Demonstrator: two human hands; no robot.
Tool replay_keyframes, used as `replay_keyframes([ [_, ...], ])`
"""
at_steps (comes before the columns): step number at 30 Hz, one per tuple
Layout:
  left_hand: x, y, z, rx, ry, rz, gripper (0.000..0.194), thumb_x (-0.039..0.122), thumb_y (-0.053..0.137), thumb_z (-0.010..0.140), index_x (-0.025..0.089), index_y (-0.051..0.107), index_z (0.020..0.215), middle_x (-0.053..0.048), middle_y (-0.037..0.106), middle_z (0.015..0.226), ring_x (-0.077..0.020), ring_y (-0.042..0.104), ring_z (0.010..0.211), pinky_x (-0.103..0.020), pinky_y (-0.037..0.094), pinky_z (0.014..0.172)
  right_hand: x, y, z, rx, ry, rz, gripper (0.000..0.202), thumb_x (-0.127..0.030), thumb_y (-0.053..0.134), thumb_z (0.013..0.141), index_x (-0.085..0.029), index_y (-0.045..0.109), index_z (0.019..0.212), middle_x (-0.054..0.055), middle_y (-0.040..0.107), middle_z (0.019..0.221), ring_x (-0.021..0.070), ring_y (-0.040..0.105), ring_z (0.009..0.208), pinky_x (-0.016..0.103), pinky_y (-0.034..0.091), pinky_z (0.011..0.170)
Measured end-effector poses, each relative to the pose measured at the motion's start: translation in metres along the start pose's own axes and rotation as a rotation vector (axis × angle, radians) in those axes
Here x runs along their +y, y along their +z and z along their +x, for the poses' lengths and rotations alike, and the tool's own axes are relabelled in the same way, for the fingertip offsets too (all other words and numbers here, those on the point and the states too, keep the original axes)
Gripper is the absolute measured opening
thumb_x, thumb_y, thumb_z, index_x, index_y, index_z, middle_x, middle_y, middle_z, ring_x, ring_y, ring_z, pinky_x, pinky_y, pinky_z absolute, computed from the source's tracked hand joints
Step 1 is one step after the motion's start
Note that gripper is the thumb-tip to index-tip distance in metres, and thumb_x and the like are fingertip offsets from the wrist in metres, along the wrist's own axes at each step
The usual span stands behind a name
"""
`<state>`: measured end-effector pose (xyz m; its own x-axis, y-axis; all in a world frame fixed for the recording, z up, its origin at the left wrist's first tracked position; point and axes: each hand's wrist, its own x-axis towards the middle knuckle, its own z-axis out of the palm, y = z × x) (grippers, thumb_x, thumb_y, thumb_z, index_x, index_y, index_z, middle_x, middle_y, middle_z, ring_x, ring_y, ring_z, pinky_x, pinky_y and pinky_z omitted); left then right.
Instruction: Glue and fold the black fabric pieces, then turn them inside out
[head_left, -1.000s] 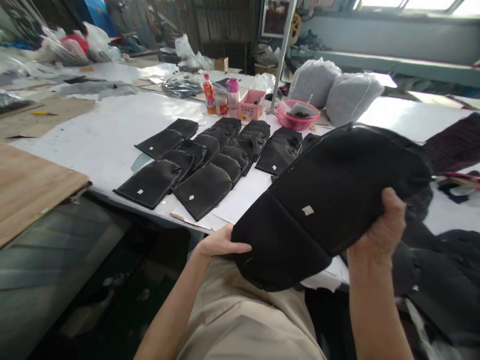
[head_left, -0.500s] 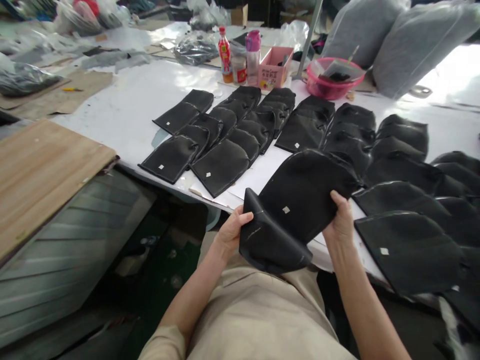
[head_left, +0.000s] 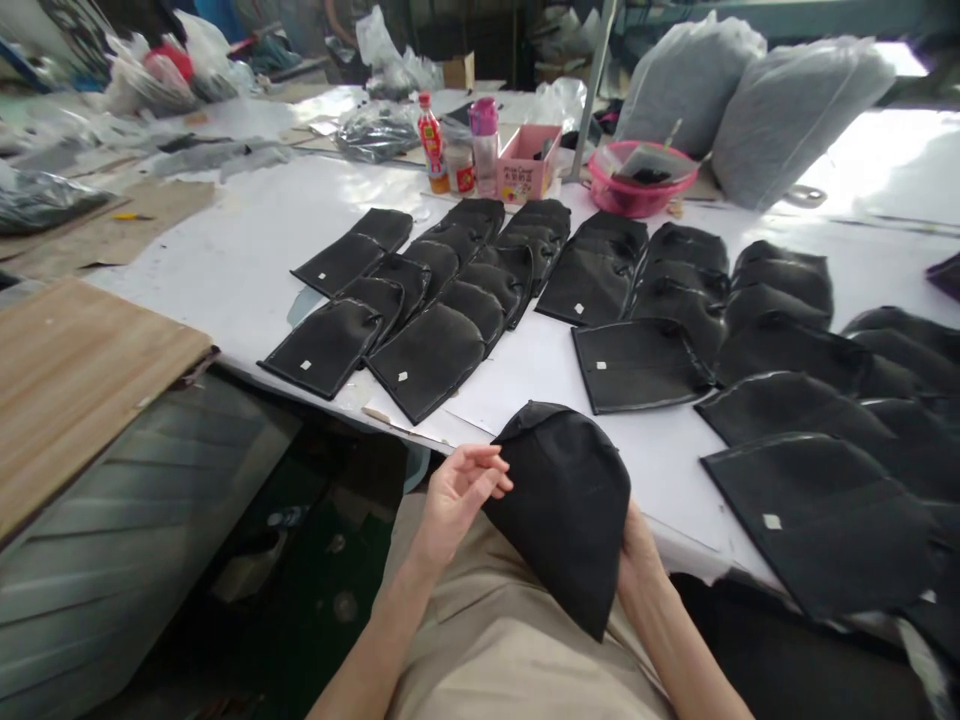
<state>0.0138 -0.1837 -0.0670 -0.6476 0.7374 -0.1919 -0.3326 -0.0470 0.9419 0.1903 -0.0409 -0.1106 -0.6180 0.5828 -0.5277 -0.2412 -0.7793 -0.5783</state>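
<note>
A black, round-topped flat piece (head_left: 566, 510) hangs above my lap at the table's front edge, its lower end tapering to a point. My right hand (head_left: 640, 550) grips its right side, with the fingers hidden behind it. At its left edge is my left hand (head_left: 465, 495), its fingers loosely bent and apart, holding nothing. Just beyond, a similar black piece with a small white label (head_left: 637, 365) lies on the white table (head_left: 517, 370). Overlapping rows of such pieces (head_left: 427, 355) spread to the left and right (head_left: 825, 520).
Along the back stand a red-labelled bottle (head_left: 431, 145), a cup (head_left: 460, 168), a purple-capped bottle (head_left: 484, 150), a pink box (head_left: 527, 165) and a pink basin (head_left: 637, 195). Large stuffed bags (head_left: 795, 115) are behind. A wooden board (head_left: 90, 380) lies at left.
The held piece has been turned, so its white label and folded-over corner no longer show. My left hand has loosened from it. The labelled piece beyond it has come into full view.
</note>
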Motion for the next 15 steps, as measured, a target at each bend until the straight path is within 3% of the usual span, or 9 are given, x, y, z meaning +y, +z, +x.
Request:
replay_keyframes([
  [2, -0.008, -0.012, -0.008, 0.236, 0.072, 0.176, 0.036, 0.037, 0.078, 0.083, 0.018, 0.064, 0.110, -0.003, 0.067, 0.089, -0.0130, 0.065, 0.079, -0.023, 0.052, 0.074, 0.002, -0.007, 0.001, -0.025, -0.018, 0.003, 0.021, -0.040, 0.083, 0.075, -0.024, 0.076, 0.087, 0.005, 0.078, 0.080, 0.0310, 0.075, 0.084, 0.048, 0.064, 0.081],
  [4, -0.015, -0.021, -0.016, 0.392, 0.037, 0.203, 0.046, 0.039, 0.083, 0.077, 0.018, 0.062, 0.112, -0.002, 0.067, 0.088, -0.0128, 0.065, 0.080, -0.021, 0.052, 0.072, 0.004, -0.009, 0.002, -0.038, -0.048, 0.002, 0.027, -0.045, 0.082, 0.076, -0.025, 0.077, 0.092, 0.005, 0.078, 0.082, 0.0320, 0.075, 0.087, 0.050, 0.064, 0.084],
  [5, -0.019, -0.023, -0.020, 0.407, -0.026, 0.168, 0.051, 0.042, 0.084, 0.075, 0.017, 0.061, 0.113, -0.003, 0.068, 0.090, -0.0137, 0.066, 0.081, -0.021, 0.052, 0.070, 0.006, -0.008, 0.003, -0.045, -0.061, -0.002, 0.029, -0.048, 0.081, 0.076, -0.025, 0.077, 0.094, 0.005, 0.079, 0.083, 0.0322, 0.074, 0.087, 0.050, 0.064, 0.084],
  [7, -0.024, -0.021, -0.027, 0.323, -0.169, 0.027, 0.056, 0.049, 0.083, 0.075, 0.015, 0.062, 0.113, -0.008, 0.071, 0.096, -0.0164, 0.068, 0.082, -0.023, 0.053, 0.066, 0.010, -0.005, 0.004, -0.063, -0.077, -0.009, 0.033, -0.052, 0.080, 0.076, -0.026, 0.076, 0.095, 0.005, 0.078, 0.082, 0.0323, 0.074, 0.085, 0.051, 0.064, 0.081],
  [10, -0.028, -0.009, -0.031, 0.194, -0.251, -0.281, 0.053, 0.056, 0.077, 0.079, 0.015, 0.066, 0.111, -0.014, 0.072, 0.110, -0.0215, 0.071, 0.094, -0.029, 0.057, 0.076, 0.013, 0.004, 0.005, -0.079, -0.081, -0.010, 0.032, -0.052, 0.083, 0.073, -0.026, 0.076, 0.091, 0.005, 0.077, 0.077, 0.0319, 0.073, 0.076, 0.050, 0.065, 0.073],
  [12, -0.026, -0.004, -0.030, 0.249, -0.225, -0.424, 0.047, 0.053, 0.079, 0.078, 0.017, 0.069, 0.107, -0.012, 0.074, 0.111, -0.0226, 0.071, 0.100, -0.030, 0.058, 0.082, 0.008, 0.010, 0.005, -0.053, -0.096, -0.020, 0.031, -0.048, 0.086, 0.070, -0.026, 0.075, 0.089, 0.004, 0.077, 0.078, 0.0299, 0.072, 0.072, 0.046, 0.065, 0.068],
  [15, -0.017, -0.007, -0.023, 0.395, -0.134, -0.432, 0.041, 0.043, 0.088, 0.070, 0.019, 0.071, 0.098, -0.005, 0.077, 0.100, -0.0191, 0.072, 0.094, -0.026, 0.058, 0.081, -0.012, 0.017, 0.006, -0.005, -0.125, -0.081, 0.037, -0.039, 0.088, 0.069, -0.027, 0.072, 0.100, 0.001, 0.077, 0.088, 0.0214, 0.070, 0.070, 0.032, 0.061, 0.062],
])
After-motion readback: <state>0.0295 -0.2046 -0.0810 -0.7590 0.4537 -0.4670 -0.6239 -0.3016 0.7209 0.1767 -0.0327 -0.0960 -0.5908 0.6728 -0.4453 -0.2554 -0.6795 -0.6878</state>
